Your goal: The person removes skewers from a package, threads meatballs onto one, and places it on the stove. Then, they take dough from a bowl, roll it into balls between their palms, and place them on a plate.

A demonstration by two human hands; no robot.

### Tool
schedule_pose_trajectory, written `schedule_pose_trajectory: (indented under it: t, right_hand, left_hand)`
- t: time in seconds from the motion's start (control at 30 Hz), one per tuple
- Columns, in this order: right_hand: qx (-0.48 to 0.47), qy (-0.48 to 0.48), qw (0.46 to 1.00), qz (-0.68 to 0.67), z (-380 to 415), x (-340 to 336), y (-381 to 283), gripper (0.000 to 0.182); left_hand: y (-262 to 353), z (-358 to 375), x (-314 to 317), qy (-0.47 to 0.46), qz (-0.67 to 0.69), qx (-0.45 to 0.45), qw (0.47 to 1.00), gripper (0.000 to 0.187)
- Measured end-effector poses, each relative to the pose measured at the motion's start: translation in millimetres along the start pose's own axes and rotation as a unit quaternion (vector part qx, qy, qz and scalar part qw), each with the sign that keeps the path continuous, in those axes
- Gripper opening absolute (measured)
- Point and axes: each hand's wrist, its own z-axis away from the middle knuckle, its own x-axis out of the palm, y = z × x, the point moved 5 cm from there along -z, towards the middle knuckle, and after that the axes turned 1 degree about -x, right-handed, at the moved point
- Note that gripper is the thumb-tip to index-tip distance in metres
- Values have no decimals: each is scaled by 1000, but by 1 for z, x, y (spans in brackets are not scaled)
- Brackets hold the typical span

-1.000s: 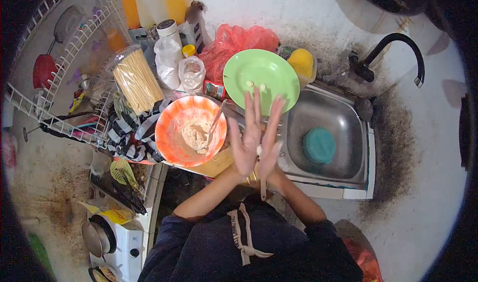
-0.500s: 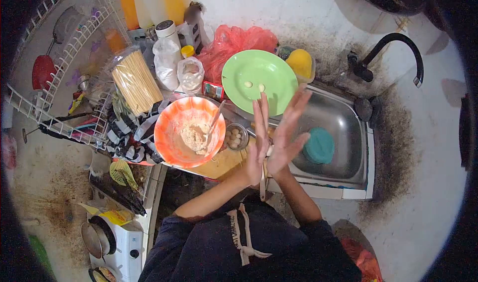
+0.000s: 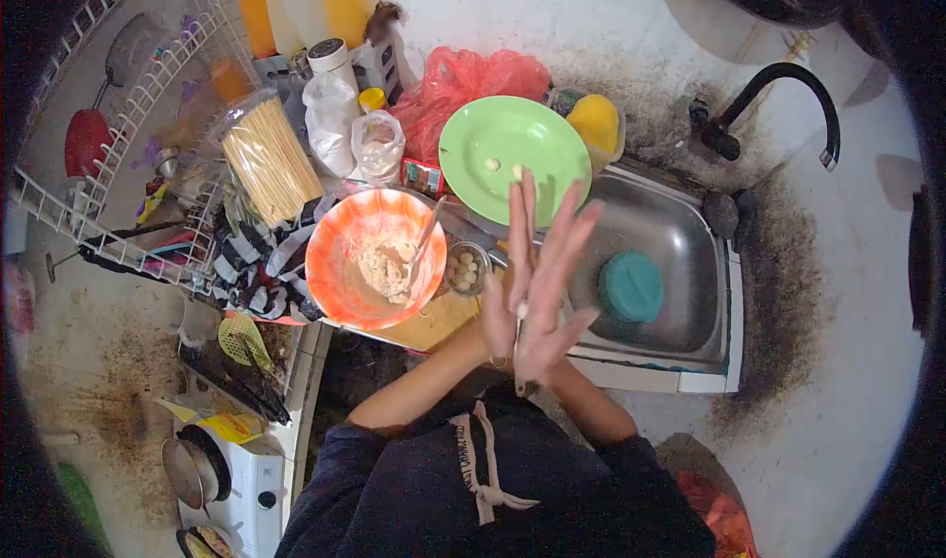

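Note:
My left hand (image 3: 499, 314) and my right hand (image 3: 546, 297) are pressed palm to palm, fingers stretched out and pointing away from me. A small pale dough ball (image 3: 522, 310) shows between the palms, mostly covered. Just beyond my fingertips lies a green oval plate (image 3: 483, 130) with two small dough balls (image 3: 493, 165) on it. Left of my hands stands an orange-and-white bowl (image 3: 330, 280) holding crumbly dough (image 3: 386, 267) and a spoon (image 3: 424, 243). Beside that bowl is a small metal bowl (image 3: 483, 262) with several round pale pieces.
On the right is a steel sink (image 3: 680, 233) with a teal round item (image 3: 631, 287) inside, under a black faucet (image 3: 788, 75). Skewers (image 3: 266, 159), bagged powder (image 3: 377, 149) and a red plastic bag (image 3: 463, 80) line the back. A stove (image 3: 251, 489) stands lower left.
My hands have slid against each other: the right hand has come back toward me and its fingers have spread a little. The bowls and plate stay in place.

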Motion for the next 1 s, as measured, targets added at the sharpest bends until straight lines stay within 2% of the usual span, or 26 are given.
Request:
schedule_pose_trajectory:
  t: [0.13,0.2,0.27,0.33,0.37,0.47,0.53,0.6,0.67,0.73,0.8,0.87,0.9,0.93,1.0]
  right_hand:
    - [-60,-50,997,-12,16,9,12,87]
    - [-4,-42,999,9,8,5,24,85]
    - [31,-21,999,-18,-5,0,27,84]
    - [44,-6,998,-54,-12,-3,14,83]
    - [19,-21,999,27,-11,-4,-1,83]
    - [-74,1,993,86,2,10,-3,85]
    - [-62,-89,994,13,17,11,0,84]
    - [-107,-69,988,82,15,16,33,72]
    - [-34,-24,999,-32,2,8,25,78]
    - [0,-2,996,-89,-9,3,13,83]
    - [-4,20,998,-58,-13,-2,4,84]
    - [-20,28,998,-56,-10,-2,0,85]
    - [-103,-27,994,15,-3,4,9,74]
    - [-115,-44,991,45,1,7,10,80]
    - [-129,-61,987,73,0,9,12,86]
  left_hand:
    - [24,-11,-9,15,30,44,998,93]
    - [30,-7,-9,40,82,43,995,92]
    - [25,2,-1,25,62,35,997,91]
    - [11,9,3,-4,-26,-12,1000,90]
    - [7,7,4,-5,-25,-30,999,90]
    - [9,-3,-1,18,27,-23,999,88]
    - [14,-10,-7,28,51,-16,998,87]
    - [29,-10,-13,-6,72,62,995,83]
    - [30,-2,-7,-11,77,65,995,80]
    - [16,10,2,-23,-5,-17,1000,80]
    - [12,8,4,-19,-20,-39,999,80]
    - [2,-3,1,-24,86,-61,994,74]
    - [1,-10,-4,-6,109,-31,994,73]
    - [5,-18,-7,-7,109,-30,994,73]
    - [27,-31,-12,-7,122,45,991,72]
